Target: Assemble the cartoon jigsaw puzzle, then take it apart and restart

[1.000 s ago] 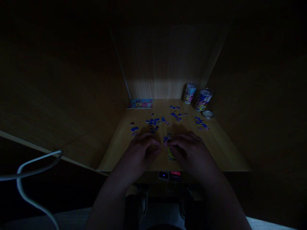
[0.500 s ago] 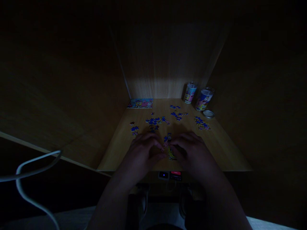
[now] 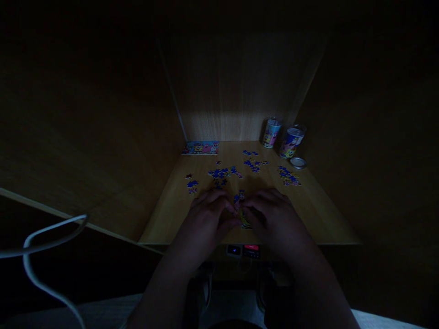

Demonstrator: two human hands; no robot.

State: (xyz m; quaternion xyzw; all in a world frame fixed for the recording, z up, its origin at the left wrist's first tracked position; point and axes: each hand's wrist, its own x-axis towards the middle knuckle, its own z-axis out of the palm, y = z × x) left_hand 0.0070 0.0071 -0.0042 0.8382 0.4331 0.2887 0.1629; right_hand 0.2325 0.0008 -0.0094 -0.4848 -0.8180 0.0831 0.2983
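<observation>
In the dim head view, a small joined strip of jigsaw pieces point(image 3: 244, 220) lies near the front of the wooden table, blue and pink toward the top, yellow-green below. My left hand point(image 3: 211, 217) bends in from the left, its thumb and forefinger closed on the pink puzzle piece point(image 3: 236, 208) at the strip's left edge. On the opposite side my right hand point(image 3: 270, 210) has its thumb and forefinger drawn together on the strip's right edge. Its fingers and the darkness partly hide the pieces there.
Loose puzzle pieces point(image 3: 219, 173) lie in clusters behind my hands, with another cluster point(image 3: 288, 176) at the right. A picture sheet point(image 3: 200, 148) rests at the back left. Two cartoon cans point(image 3: 271, 133) and a round lid point(image 3: 298, 163) stand back right. Phone-like devices point(image 3: 251, 251) sit below the table's front edge.
My left hand has moved slightly right, bringing its thumb and forefinger against the left edge of the strip. My right hand stays almost where it was.
</observation>
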